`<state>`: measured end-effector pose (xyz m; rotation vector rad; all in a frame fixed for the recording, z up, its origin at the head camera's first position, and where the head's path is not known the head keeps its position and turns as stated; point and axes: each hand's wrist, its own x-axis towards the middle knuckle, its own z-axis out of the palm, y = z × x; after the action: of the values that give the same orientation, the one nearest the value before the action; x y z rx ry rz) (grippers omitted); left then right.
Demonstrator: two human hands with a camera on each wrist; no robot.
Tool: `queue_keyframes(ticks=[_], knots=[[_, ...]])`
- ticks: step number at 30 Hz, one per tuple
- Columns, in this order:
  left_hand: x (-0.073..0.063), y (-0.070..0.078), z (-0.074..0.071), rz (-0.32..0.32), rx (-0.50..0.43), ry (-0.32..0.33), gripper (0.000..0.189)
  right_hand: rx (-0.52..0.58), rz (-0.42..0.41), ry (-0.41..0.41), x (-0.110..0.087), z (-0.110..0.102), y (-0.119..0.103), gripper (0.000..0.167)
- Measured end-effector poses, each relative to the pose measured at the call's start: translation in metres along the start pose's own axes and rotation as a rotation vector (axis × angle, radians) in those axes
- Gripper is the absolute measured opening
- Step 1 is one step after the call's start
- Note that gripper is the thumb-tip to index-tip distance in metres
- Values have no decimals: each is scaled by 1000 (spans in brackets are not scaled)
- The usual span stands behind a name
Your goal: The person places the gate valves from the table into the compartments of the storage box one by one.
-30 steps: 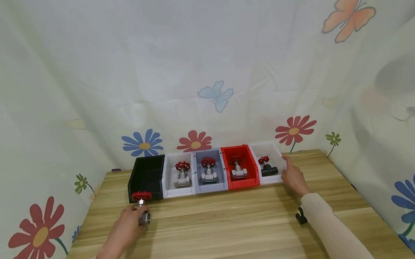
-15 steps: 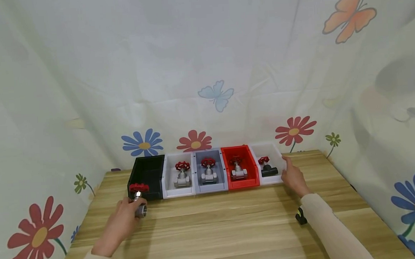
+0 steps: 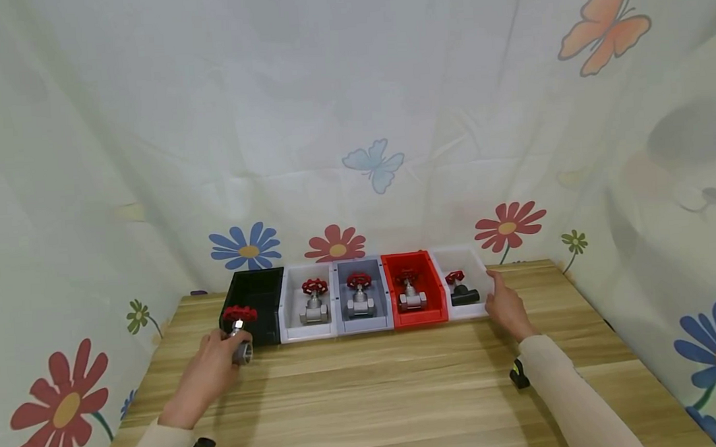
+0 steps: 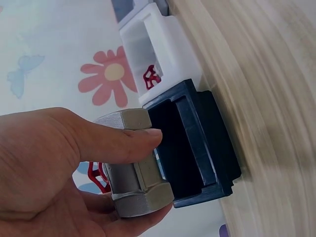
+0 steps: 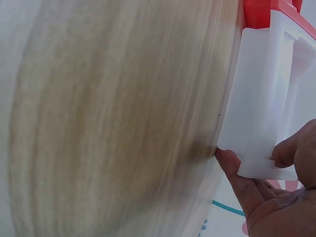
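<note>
My left hand (image 3: 210,366) grips a metal gate valve (image 4: 136,175) by its body, thumb on one side and fingers on the other. The valve's red handwheel (image 3: 240,314) points up and overlaps the front of the black bin (image 3: 266,331) in the head view. Nothing lies inside that bin. At the far right of the row, my right hand (image 3: 508,307) pinches the side wall of a white bin (image 5: 259,113), thumb inside and fingers outside. That bin holds a black valve (image 3: 464,295) with a red handwheel.
Between the end bins stand a white bin (image 3: 309,331), a grey-blue bin (image 3: 365,324) and a red bin (image 3: 420,318), each with a metal valve inside. The row sits on a wood-grain table (image 3: 373,398), before a flowered curtain (image 3: 292,119).
My left hand has moved forward and slightly left with the valve, so the handwheel rises over the black bin's front edge. My right hand stays at the white bin.
</note>
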<state>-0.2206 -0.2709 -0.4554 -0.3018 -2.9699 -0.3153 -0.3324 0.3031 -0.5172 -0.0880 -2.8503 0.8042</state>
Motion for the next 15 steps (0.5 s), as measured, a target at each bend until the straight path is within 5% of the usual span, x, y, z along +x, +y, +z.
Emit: queue_keyframes(ticks=[15], knots=[[19, -5, -9, -16, -15, 7, 50, 1, 8, -9, 0, -1, -1, 56]])
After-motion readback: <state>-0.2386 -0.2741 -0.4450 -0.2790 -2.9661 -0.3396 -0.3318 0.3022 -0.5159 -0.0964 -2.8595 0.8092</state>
